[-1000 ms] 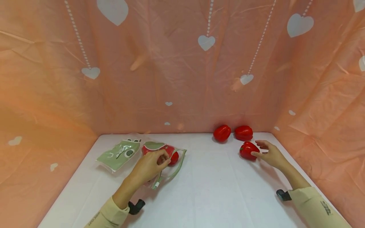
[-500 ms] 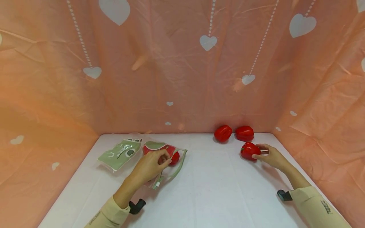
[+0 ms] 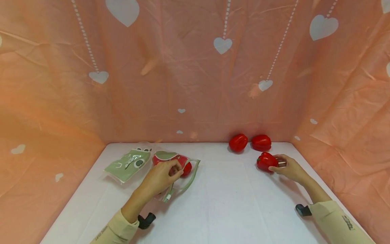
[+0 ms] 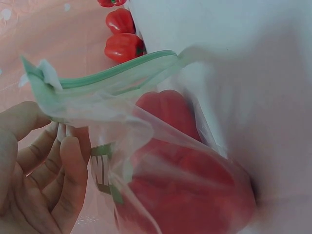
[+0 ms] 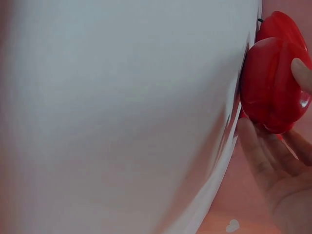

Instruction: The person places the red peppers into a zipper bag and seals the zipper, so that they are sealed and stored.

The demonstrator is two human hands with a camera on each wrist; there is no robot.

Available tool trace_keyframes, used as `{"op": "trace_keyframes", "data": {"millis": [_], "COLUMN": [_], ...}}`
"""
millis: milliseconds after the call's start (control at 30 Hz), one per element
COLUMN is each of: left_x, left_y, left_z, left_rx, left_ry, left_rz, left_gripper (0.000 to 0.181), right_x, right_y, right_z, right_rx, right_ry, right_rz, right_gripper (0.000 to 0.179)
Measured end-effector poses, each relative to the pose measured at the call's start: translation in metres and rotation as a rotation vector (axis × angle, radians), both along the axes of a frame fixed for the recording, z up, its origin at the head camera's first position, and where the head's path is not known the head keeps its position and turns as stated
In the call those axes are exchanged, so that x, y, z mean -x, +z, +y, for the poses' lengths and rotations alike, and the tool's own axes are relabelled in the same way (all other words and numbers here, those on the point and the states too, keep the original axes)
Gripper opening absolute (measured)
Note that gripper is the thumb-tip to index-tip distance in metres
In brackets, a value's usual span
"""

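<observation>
My left hand pinches the edge of a clear zip bag with a green zip strip. Through the film of the bag, red bell peppers show in the left wrist view. At the right of the table, my right hand grips a red bell pepper, thumb on the near side and fingers at its far right side. In the right wrist view that pepper lies between the thumb and the fingers beneath it.
Two more red bell peppers, a left one and a right one, lie at the table's back edge. A flat green printed bag lies left of the left hand. Orange cloth with hearts encloses the white table.
My right hand has closed in on the pepper, its fingers coming down against it from the right. The left hand keeps its pinch on the bag in the same place.
</observation>
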State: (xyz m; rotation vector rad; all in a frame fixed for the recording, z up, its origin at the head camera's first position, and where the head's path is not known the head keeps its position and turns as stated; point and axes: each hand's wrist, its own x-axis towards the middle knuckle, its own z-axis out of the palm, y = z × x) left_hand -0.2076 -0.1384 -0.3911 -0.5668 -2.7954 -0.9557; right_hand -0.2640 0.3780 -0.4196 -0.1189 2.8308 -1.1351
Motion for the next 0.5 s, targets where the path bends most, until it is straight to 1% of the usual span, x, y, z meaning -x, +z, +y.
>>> {"op": "trace_keyframes", "data": {"millis": [100,267,500], "left_x": [0.000,-0.001,0.000], "left_y": [0.000,-0.001,-0.002], "left_z": [0.000,0.001,0.002], "left_rx": [-0.002,0.001,0.002], "left_ry": [0.003,0.002,0.007], "left_rz": [0.000,-0.002,0.003], "left_gripper": [0.010,0.010,0.010], "right_x": [-0.001,-0.002,-0.006], "right_y": [0.000,-0.002,-0.004], "right_z": [-0.002,-0.009,-0.029], "right_rx": [-0.006,-0.025,0.007], "right_ry": [-0.001,0.022,0.039], "right_rz": [0.013,0.017,0.027], "right_gripper": [0.074,0.073,0.073]}}
